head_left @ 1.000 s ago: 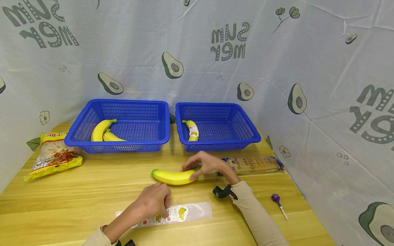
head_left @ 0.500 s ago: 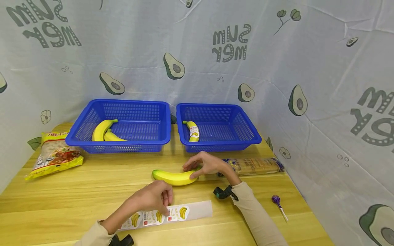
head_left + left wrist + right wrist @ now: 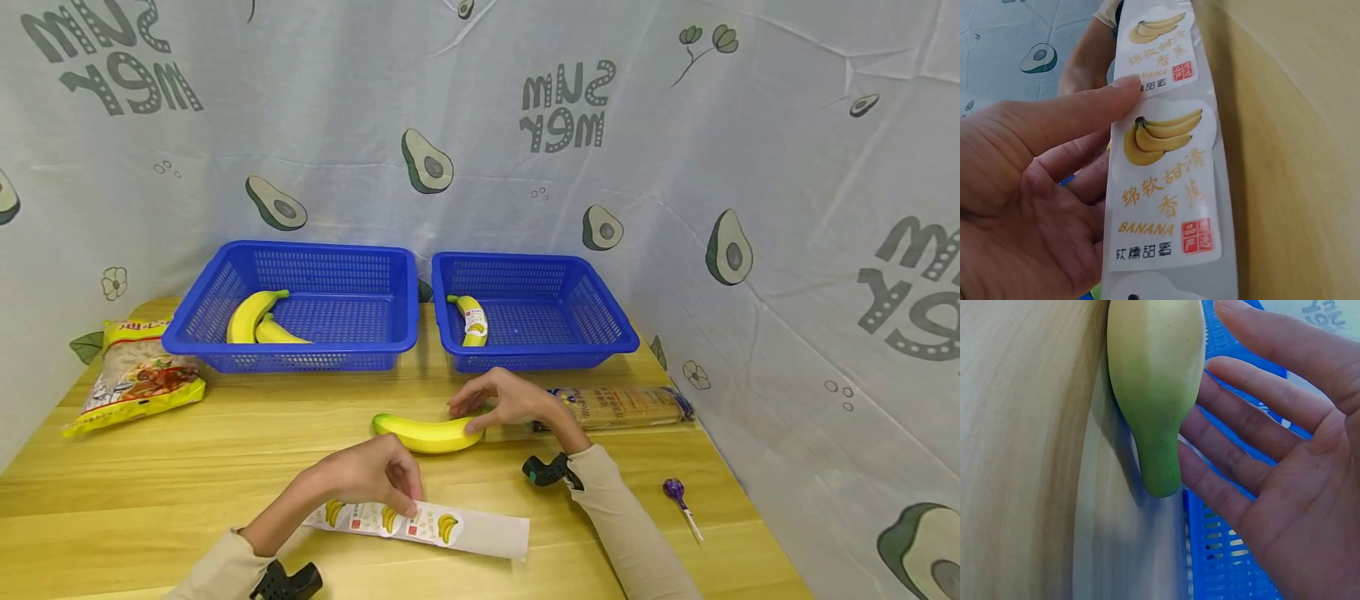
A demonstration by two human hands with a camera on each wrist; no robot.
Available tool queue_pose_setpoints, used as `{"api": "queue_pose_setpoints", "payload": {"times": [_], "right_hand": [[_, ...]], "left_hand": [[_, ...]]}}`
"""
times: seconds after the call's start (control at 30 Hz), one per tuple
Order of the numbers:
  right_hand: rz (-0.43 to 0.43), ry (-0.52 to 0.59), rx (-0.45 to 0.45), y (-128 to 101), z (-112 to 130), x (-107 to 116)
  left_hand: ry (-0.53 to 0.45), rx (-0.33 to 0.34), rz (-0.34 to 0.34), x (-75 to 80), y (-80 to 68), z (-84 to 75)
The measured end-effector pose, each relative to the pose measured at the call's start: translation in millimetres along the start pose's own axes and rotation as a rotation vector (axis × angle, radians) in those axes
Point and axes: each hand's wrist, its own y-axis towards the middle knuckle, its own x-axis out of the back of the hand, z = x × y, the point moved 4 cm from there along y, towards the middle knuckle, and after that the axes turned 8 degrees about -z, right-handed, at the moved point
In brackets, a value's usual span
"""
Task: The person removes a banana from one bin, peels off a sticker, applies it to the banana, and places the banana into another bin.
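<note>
My left hand [image 3: 375,477] pinches a strip of banana stickers [image 3: 491,533], thumb on the printed face and fingers behind. In the left wrist view, the sticker strip [image 3: 1166,187] shows banana pictures and a red stamp mark, and the left hand [image 3: 1041,181] is beside it. A yellow banana with green ends [image 3: 423,435] lies on the table past the strip. My right hand [image 3: 510,398] holds its right end, thumb on the near side and fingers on the far side. From the right wrist, the banana's green stem [image 3: 1160,469] is near the fingers of the right hand [image 3: 1272,456].
A blue basket [image 3: 330,360] with two bananas stands at the back left. Right of it, a second blue basket [image 3: 540,358] holds one labelled banana [image 3: 474,321]. A yellow food bag [image 3: 146,375], a noodle pack [image 3: 622,407] and a purple lollipop [image 3: 675,492] lie on the table [image 3: 187,475].
My left hand has lifted the sticker strip, whose right end now tilts toward me and whose printed pictures show more. The right hand and its banana stay in place.
</note>
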Motion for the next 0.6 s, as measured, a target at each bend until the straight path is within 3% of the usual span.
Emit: {"api": "queue_pose_setpoints", "payload": {"times": [0.13, 0.27, 0.6], "right_hand": [[-0.011, 0.019, 0.027, -0.9, 2.4, 1.9], [-0.033, 0.011, 0.062, -2.3, 5.8, 4.9], [-0.054, 0.042, 0.119, -5.1, 20.7, 9.9]], "left_hand": [[-0.067, 0.011, 0.010, 0.4, 0.9, 1.3], [-0.105, 0.032, -0.026, 3.6, 1.6, 0.7], [-0.080, 0.029, -0.133, 10.8, 3.6, -1.0]]}}
